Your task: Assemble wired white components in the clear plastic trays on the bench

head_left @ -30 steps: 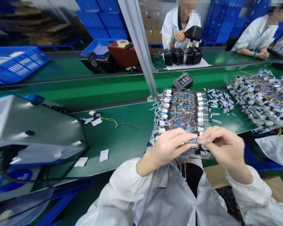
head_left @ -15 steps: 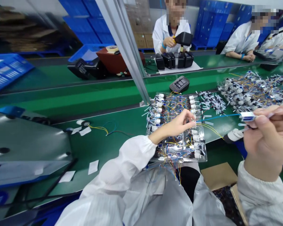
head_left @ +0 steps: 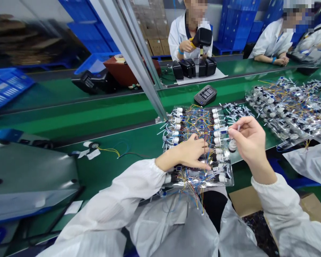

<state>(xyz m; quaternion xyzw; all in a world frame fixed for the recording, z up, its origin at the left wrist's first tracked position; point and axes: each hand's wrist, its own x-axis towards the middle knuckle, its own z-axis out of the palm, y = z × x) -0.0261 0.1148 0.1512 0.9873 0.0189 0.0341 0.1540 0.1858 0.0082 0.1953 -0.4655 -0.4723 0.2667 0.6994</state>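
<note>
Connector (head_left: 221,131) pinched in right hand (head_left: 247,142), held just above white plugs (head_left: 216,121) on clear tray (head_left: 231,182), tray at near edge of table (head_left: 139,142). Left hand (head_left: 187,153) open, fingers spread on wires (head_left: 195,125), grasping nothing visible.

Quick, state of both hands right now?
Left hand: open, resting on the clear tray of wired parts.
Right hand: closed, pinching a small white connector.
</note>
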